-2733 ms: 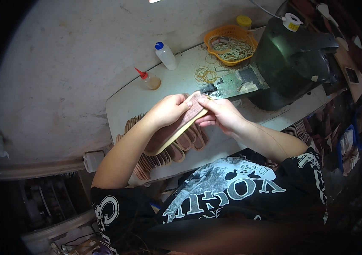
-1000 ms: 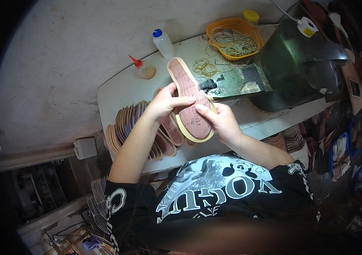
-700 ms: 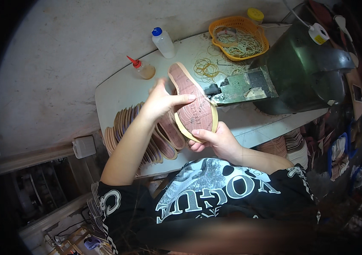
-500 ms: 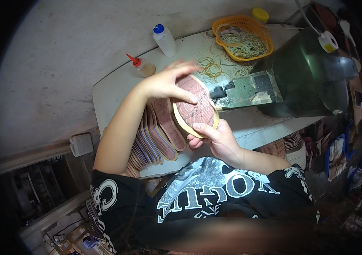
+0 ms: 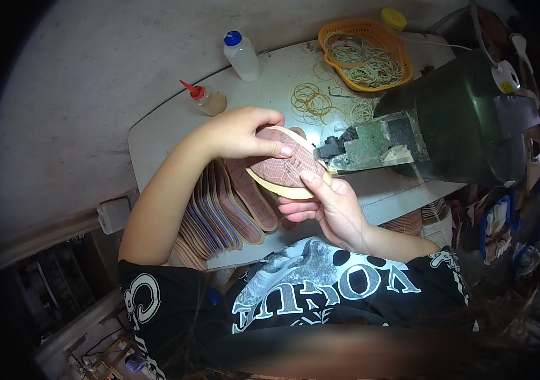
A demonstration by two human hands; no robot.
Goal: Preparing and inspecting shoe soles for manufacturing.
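Here the flat reddish-brown shoe sole with a pale rim [image 5: 284, 170] lies between both hands, long axis running left-far to right-near; left hand [image 5: 239, 132] pinches its far end, right hand [image 5: 328, 206] grips the near end, beside the dark green machine [image 5: 466, 120].

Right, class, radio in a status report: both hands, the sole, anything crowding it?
Left hand grips sole from above. Right hand supports beneath. Dark machine head beside sole's far end.

A shoe sole [image 5: 284, 166] sits between both hands, above the sole stack [image 5: 225, 209], left of the machine [image 5: 453, 120].
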